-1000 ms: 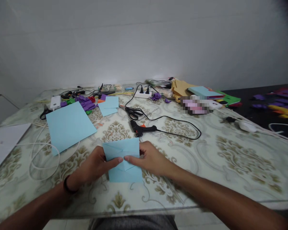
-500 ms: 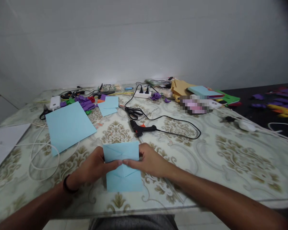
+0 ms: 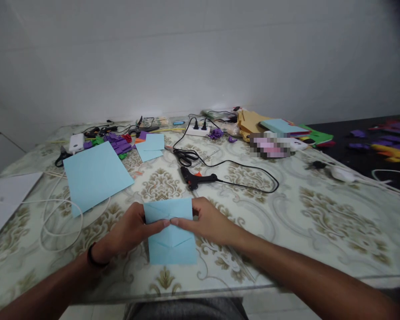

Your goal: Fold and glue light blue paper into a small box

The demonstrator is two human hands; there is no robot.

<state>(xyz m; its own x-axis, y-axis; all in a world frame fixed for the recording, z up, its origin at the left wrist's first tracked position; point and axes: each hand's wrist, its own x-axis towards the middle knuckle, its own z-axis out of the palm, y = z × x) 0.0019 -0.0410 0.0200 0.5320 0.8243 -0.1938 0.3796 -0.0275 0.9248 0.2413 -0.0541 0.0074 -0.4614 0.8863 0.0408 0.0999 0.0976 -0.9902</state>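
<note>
A light blue sheet of paper (image 3: 172,251) with crease lines is held between both hands near the front of the table. My left hand (image 3: 136,226) grips its left edge, thumb lying across the front and fingers hidden behind. From the other side my right hand (image 3: 205,220) pinches the right edge in the same way. The two thumb tips meet near the middle of the paper. Just beyond it lies a black glue gun (image 3: 197,178), its cord looping to the right. Black-handled scissors (image 3: 186,157) rest behind the glue gun.
A larger blue sheet (image 3: 96,178) lies at left over a white cable (image 3: 62,201). Smaller blue pieces (image 3: 153,144) and purple strips (image 3: 118,144) sit farther back. A white power strip (image 3: 198,130) stands near the wall. Coloured papers (image 3: 285,127) are stacked at back right.
The thumbs have shifted slightly up the paper, and its lower edge has risen a little. Both hands keep their hold; the other things on the table stay in place.
</note>
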